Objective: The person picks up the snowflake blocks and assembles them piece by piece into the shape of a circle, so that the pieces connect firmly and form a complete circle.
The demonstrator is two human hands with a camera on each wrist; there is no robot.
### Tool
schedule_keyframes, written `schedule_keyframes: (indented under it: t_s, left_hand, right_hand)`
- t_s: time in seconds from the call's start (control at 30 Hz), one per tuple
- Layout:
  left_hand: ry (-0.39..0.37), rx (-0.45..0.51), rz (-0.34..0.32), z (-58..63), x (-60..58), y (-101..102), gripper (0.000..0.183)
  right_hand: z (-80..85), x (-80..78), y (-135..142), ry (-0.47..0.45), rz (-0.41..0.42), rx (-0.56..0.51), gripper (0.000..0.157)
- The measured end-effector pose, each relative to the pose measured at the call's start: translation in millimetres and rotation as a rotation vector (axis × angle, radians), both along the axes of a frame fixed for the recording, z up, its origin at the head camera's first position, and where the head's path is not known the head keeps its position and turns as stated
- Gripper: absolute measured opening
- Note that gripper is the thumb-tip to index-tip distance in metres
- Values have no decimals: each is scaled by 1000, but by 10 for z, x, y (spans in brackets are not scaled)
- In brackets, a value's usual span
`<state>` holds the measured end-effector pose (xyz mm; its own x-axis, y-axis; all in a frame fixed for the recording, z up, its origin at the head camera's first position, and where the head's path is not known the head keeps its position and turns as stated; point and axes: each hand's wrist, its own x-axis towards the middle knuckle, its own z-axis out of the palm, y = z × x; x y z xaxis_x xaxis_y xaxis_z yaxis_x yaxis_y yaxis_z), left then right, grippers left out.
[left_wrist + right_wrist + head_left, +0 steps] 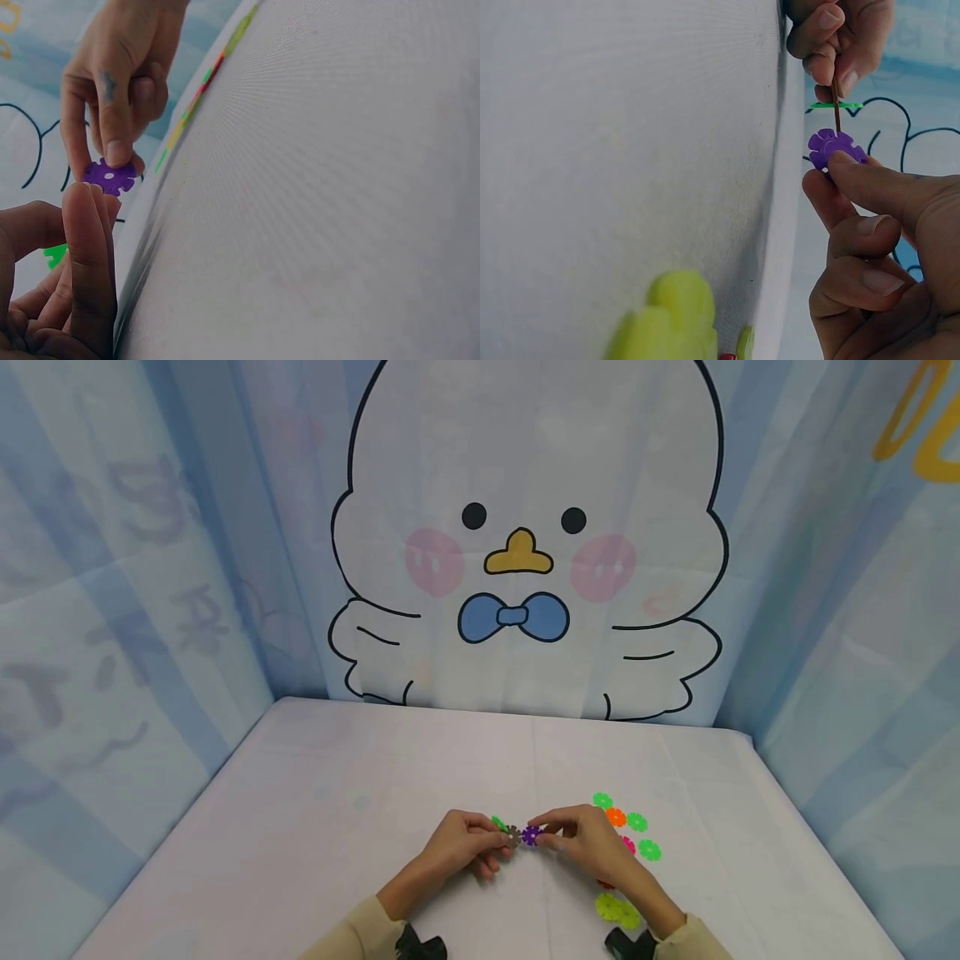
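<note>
Above the table my left hand [468, 843] pinches a brown notched plastic disc [513, 836]. A green notched disc [498, 822] is joined to it, crosswise in the right wrist view. My right hand [588, 842] holds a purple notched disc [532, 835] between thumb and forefinger. The purple disc's edge meets the edge of the brown disc, which appears edge-on in the right wrist view. Fingers of the left hand [82, 262] cover most of the brown disc in the left wrist view.
Loose discs lie right of the hands on the white-covered table [337, 827]: several green ones [649, 850], an orange one [616, 817], a pink one [628, 844] and yellow ones [618, 910]. The right forearm partly hides a red piece. A cartoon-printed curtain [517, 668] stands behind.
</note>
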<state>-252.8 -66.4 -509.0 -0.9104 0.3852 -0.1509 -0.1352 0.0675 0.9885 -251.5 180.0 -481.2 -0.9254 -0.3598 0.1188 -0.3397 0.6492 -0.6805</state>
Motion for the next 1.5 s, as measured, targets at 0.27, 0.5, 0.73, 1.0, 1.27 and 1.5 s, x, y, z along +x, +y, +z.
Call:
schedule_keyframes:
  t_s: [0.27, 0.5, 0.73, 1.0, 1.27, 1.5]
  left_hand:
    - [-23, -9, 20, -5, -13, 3, 18]
    - [-38, -24, 33, -1, -22, -10, 16]
    - [-41, -22, 39, -10, -22, -22, 15]
    - [-23, -22, 51, -24, -17, -27, 18]
    - [-25, -20, 53, -26, -15, -27, 16]
    - [-20, -38, 64, -9, -11, 6, 17]
  right_hand:
    - [4, -5, 2, -5, 0, -6, 16]
    - [-6, -5, -20, -3, 6, -22, 16]
    - [-7, 13, -60, -5, 3, -43, 17]
    - [-22, 13, -84, 19, 14, -53, 13]
    - [-26, 18, -105, -3, -20, -62, 8]
    - [-11, 43, -113, 36, -49, -43, 10]
